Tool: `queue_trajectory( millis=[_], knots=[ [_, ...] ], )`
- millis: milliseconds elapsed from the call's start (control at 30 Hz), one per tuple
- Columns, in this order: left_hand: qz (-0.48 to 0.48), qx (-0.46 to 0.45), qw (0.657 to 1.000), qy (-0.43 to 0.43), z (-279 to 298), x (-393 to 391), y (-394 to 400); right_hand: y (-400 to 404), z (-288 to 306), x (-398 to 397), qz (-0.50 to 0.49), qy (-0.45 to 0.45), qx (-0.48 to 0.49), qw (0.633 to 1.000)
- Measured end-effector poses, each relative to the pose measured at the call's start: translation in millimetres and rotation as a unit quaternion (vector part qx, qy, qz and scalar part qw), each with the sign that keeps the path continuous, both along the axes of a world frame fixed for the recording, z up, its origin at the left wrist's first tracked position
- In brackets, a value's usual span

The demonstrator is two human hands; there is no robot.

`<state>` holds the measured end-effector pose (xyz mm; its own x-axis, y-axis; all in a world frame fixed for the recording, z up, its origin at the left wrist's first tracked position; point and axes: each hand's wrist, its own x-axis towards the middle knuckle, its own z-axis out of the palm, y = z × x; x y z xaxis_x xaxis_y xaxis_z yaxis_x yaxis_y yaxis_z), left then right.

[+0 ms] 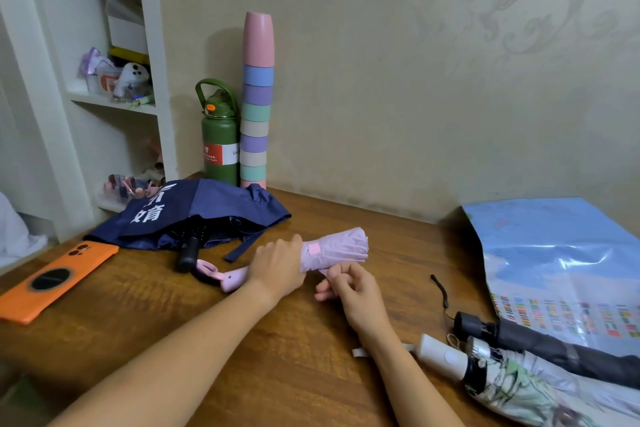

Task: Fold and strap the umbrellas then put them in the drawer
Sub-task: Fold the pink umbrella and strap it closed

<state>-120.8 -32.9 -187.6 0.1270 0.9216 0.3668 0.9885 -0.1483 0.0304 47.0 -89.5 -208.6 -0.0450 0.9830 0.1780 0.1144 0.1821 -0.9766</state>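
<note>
- The pink umbrella (332, 250) lies folded on the wooden bench (242, 340), near its middle, with the rolled canopy pointing right and the pink handle (233, 279) pointing left.
- The left hand (277, 265) is wrapped over the umbrella where the canopy meets the handle, fingers curled round it.
- The right hand (349, 284) sits just below the canopy's near edge, thumb and fingers pinching what looks like the pink strap (323, 272); most of the strap is hidden by the fingers.
- A small pink fastening patch (314, 249) shows on the canopy just right of the left hand.
- The navy umbrella (194, 215) with white lettering lies loose and unrolled behind the left hand, its black handle (187, 253) touching the pink handle's loop.
- Two more umbrellas lie at the right near the forearm: a dark grey umbrella (554, 347) and a patterned umbrella (512, 388) with a white handle.
- An orange phone (59, 279) lies at the left edge of the bench.
- A green bottle (220, 139) and a stack of cups (256, 104) stand against the wall.
</note>
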Motion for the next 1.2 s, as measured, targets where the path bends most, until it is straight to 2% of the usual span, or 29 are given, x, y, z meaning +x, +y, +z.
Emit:
queue_trajectory(
  millis=[100, 400, 500, 633, 900, 967, 1067, 1133, 1200],
  knots=[
    [0.002, -0.011, 1.0, -0.007, 1.1, -2.0, 3.0, 1.4, 2.0, 1.8, 0.037, 0.045, -0.019, 0.998],
    [0.007, 0.012, 1.0, 0.015, -4.6, 4.8, -3.0, 2.9, -0.8, -0.7, 0.055, 0.019, 0.025, 0.998],
    [0.005, 0.033, 0.999, 0.021, -11.5, 8.4, -7.6, 0.5, 1.4, -1.2, 0.031, -0.025, 0.043, 0.998],
    [-0.001, 0.064, 0.997, 0.032, -21.4, 11.5, -11.2, 2.3, -1.0, -1.2, -0.059, -0.136, 0.135, 0.98],
    [-0.012, 0.091, 0.996, 0.025, -27.4, 13.2, -10.2, -0.6, 4.7, -5.6, -0.118, -0.116, 0.108, 0.98],
    [-0.014, 0.086, 0.996, 0.023, -26.9, 13.1, -9.8, 3.0, 2.0, -8.0, -0.142, -0.147, 0.135, 0.97],
    [-0.014, 0.075, 0.997, 0.021, -25.4, 12.4, -10.3, 8.4, -3.9, -15.5, -0.187, -0.239, 0.24, 0.922],
    [-0.018, 0.074, 0.997, 0.023, -24.3, 12.5, -10.8, 9.7, -5.0, -18.9, -0.203, -0.254, 0.271, 0.906],
    [-0.022, 0.073, 0.997, 0.022, -23.7, 12.3, -11.3, 11.6, -5.4, -18.4, -0.209, -0.252, 0.273, 0.905]
  ],
)
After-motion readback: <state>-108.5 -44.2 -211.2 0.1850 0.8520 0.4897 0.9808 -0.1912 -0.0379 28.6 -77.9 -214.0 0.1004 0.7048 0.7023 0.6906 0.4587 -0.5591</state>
